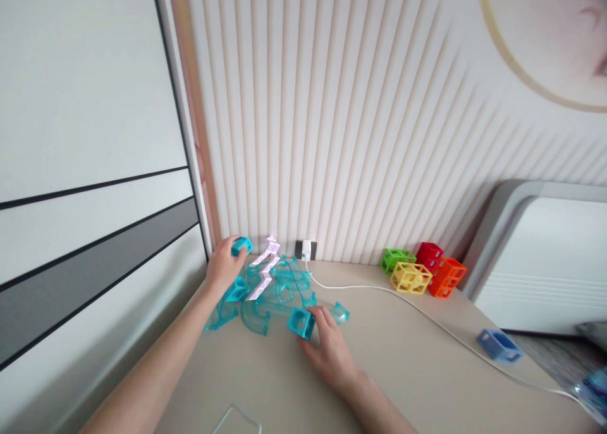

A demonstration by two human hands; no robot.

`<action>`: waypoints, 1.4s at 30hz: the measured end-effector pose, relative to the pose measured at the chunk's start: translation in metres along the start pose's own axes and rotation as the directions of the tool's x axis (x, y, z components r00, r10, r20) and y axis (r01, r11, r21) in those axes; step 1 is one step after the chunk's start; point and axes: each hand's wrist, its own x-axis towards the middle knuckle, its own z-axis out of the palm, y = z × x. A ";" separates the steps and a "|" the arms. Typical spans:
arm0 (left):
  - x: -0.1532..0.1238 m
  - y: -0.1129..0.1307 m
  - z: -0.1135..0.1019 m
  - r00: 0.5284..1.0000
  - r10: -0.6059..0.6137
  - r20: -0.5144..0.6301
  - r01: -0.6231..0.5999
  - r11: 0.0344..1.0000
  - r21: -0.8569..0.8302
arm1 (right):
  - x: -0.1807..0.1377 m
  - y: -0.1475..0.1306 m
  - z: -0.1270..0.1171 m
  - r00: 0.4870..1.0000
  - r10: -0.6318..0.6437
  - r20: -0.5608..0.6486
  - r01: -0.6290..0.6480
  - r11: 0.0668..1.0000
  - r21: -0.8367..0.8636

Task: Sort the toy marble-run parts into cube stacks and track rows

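Note:
My left hand (224, 264) is closed around a small teal block (241, 247), raised near the wall at the back left. My right hand (329, 348) grips a teal cube block (300, 323) with a square opening, between thumb and fingers, at the front of the pile. Between the hands lie several translucent teal track pieces (256, 317), some curved like chutes. Another teal block (237, 290) is just below my left hand. On top of the pile rests a pale lilac zigzag piece (266, 271).
Green (397, 260), yellow (410, 278), red (429, 255) and orange blocks (446, 277) stand by the wall. A blue block (499, 345) sits at the right edge. From a charger (306, 250), a white cable (365, 287) crosses the table. A wire frame (236, 410) lies in front.

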 end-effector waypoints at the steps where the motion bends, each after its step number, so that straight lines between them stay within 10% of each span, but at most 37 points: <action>1: 0.008 -0.011 0.003 0.994 -0.080 0.070 0.073 0.993 0.097 | -0.001 -0.002 -0.001 1.000 -0.001 0.014 0.001 1.000 -0.011; 12: 0.020 -0.046 0.049 0.900 -0.192 0.391 0.095 0.963 0.253 | -0.002 -0.002 -0.004 0.997 0.042 0.057 -0.037 0.995 -0.095; 23: 0.020 -0.042 0.056 0.885 -0.144 0.443 0.030 0.966 0.255 | -0.003 -0.004 -0.005 0.994 0.037 0.104 -0.016 0.980 -0.200; 29: 0.013 -0.032 0.041 0.899 -0.127 0.419 -0.019 0.945 0.327 | 0.008 0.025 -0.055 0.988 -0.093 -0.124 0.051 0.949 -0.310; 35: 0.016 -0.004 0.021 0.941 -0.023 0.337 -0.095 0.940 0.328 | 0.030 0.121 -0.158 0.777 0.166 -0.608 -0.405 0.871 -0.279; 42: -0.013 0.055 0.009 0.942 0.281 0.183 -0.282 0.959 -0.023 | 0.036 0.168 -0.198 0.647 0.356 -0.674 -0.575 0.809 -0.125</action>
